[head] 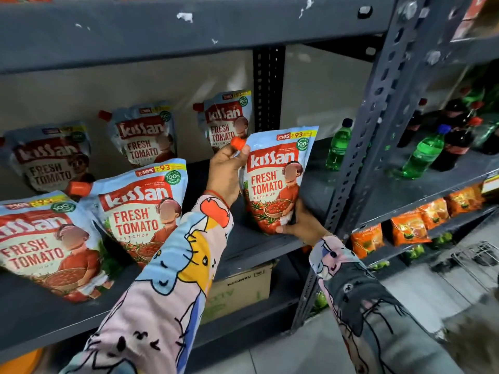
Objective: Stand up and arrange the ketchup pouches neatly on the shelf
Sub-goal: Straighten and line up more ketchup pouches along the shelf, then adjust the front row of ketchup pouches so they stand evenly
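Left hand (224,174) pinches pouch (275,182) by its orange cap (238,143); right hand (299,222) clamps its bottom corner (upright, on shelf (259,247)).

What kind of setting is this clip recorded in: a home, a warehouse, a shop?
Most likely a small grocery shop. Identical ketchup pouches with printed prices line a grey metal shelf, soft-drink bottles fill the next rack, and orange snack packets sit below them.

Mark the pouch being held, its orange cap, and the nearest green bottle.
held ketchup pouch (272,184): head view, middle of its front label.
orange cap (238,143): head view, cap side, beside the left hand's fingertips.
green bottle (339,147): head view, mid-body, right of the pouch.
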Demonstrator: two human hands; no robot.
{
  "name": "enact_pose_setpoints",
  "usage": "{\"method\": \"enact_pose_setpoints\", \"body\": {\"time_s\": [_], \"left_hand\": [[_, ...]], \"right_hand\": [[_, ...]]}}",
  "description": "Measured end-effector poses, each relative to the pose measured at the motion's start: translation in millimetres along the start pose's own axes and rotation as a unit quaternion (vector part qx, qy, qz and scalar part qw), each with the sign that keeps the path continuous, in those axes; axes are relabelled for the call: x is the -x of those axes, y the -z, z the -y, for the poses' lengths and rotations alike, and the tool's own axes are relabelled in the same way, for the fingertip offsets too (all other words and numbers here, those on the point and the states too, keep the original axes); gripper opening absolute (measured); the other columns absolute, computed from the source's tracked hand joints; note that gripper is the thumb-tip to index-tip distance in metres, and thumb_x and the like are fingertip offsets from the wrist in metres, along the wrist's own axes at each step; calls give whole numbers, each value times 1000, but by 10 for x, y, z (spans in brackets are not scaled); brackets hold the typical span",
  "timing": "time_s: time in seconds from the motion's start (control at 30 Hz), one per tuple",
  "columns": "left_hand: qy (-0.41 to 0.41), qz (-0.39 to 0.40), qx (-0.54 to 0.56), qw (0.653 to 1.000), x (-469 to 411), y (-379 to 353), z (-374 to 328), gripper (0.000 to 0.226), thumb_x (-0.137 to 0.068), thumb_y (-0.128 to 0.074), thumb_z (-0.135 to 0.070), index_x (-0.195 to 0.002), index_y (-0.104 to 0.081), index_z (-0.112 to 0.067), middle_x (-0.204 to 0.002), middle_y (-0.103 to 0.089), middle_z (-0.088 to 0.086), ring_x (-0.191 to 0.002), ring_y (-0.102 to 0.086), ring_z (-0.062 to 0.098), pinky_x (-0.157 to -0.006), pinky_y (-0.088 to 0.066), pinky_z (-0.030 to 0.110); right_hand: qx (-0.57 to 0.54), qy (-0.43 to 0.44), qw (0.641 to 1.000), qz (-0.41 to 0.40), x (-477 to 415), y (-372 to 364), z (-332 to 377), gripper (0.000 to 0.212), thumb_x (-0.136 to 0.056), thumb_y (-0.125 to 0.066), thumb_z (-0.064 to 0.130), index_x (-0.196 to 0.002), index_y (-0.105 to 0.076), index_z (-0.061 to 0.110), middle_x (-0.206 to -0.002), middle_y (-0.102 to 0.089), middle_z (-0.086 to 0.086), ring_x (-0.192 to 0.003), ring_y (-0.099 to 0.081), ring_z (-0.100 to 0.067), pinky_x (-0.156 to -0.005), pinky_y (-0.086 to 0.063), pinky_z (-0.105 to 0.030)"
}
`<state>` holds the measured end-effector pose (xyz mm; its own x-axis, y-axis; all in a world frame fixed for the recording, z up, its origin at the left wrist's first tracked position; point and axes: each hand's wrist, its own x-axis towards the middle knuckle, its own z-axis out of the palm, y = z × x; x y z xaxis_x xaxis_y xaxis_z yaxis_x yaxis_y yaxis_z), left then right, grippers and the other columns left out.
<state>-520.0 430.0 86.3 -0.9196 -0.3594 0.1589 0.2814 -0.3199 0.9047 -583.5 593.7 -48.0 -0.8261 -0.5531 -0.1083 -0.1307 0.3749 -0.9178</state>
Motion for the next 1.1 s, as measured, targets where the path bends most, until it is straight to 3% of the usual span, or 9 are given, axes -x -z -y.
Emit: {"method": "enact_pose_setpoints", "body": {"time_s": [0.17,0.23,0.3,0.4,0.57,0.73,0.83,0.93,1.1], "left_hand": [[-13,-10,-60,998,61,48,-43,8,-88,-49,-5,-89,-57,-4,-76,-74,1,-70,-68,11,-67,-58,24],[-22,-35,-121,992,216,124,31,28,-86,-54,-7,-112,-54,2,-108,-66,14,-93,-63,16,-83,-53,25],[-22,-102,-202,974,572,305,227,44,-82,-60,-10,-124,-49,-3,-125,-56,7,-112,-54,16,-96,-44,24],[-68,-197,-308,928,1334,737,546,44,-77,-68,-24,-117,-53,-17,-111,-61,2,-108,-58,17,-92,-43,22],[-101,-361,-381,845,1850,1396,561,68,-70,-71,-34,-122,-43,-1,-113,-46,18,-107,-44,17,-92,-37,19],[25,-297,-281,912,1671,1671,392,77,-65,-75,-1,-130,-33,3,-131,-47,27,-122,-47,36,-105,-38,52],[19,-271,-286,919,1593,1753,335,86,-65,-71,8,-138,-27,-7,-142,-42,14,-129,-41,24,-111,-34,40],[5,-257,-334,907,1539,1757,313,85,-66,-68,9,-137,-29,-15,-133,-44,0,-123,-39,12,-96,-33,6],[8,-231,-368,901,1471,1709,350,77,-63,-71,3,-130,-39,-17,-129,-51,7,-120,-45,17,-101,-36,31]], "right_hand": [[-28,20,999,-14,77,-30,30,99,-65,-78,0,-140,-13,8,-143,-38,-13,-132,-37,-27,-113,-32,-41],[-49,48,994,-83,232,-121,50,101,-62,-80,4,-141,-18,7,-145,-37,-14,-132,-36,-23,-108,-33,-26],[0,75,973,-217,461,-348,54,94,-63,-82,21,-138,-27,6,-144,-39,-16,-132,-37,-25,-107,-34,-33],[38,180,937,-296,748,-849,164,76,-71,-70,44,-128,-41,3,-133,-47,-19,-126,-42,-25,-105,-37,-38],[-5,215,966,-145,582,-1407,627,85,-66,-76,39,-135,-34,11,-138,-38,-3,-129,-35,-10,-107,-31,-22],[-70,124,985,98,261,-1777,809,103,-57,-85,12,-137,-21,15,-143,-38,-5,-130,-38,-16,-103,-37,-26],[-64,102,987,106,182,-1884,807,86,-57,-84,9,-125,-33,22,-116,-54,11,-108,-52,-9,-82,-42,-7],[-47,106,990,84,171,-1917,789,66,-59,-83,13,-108,-41,29,-96,-54,23,-89,-54,6,-68,-41,3],[-47,92,992,68,160,-1794,710,67,-59,-83,16,-115,-48,18,-108,-61,4,-101,-58,-14,-85,-48,-22]]}}
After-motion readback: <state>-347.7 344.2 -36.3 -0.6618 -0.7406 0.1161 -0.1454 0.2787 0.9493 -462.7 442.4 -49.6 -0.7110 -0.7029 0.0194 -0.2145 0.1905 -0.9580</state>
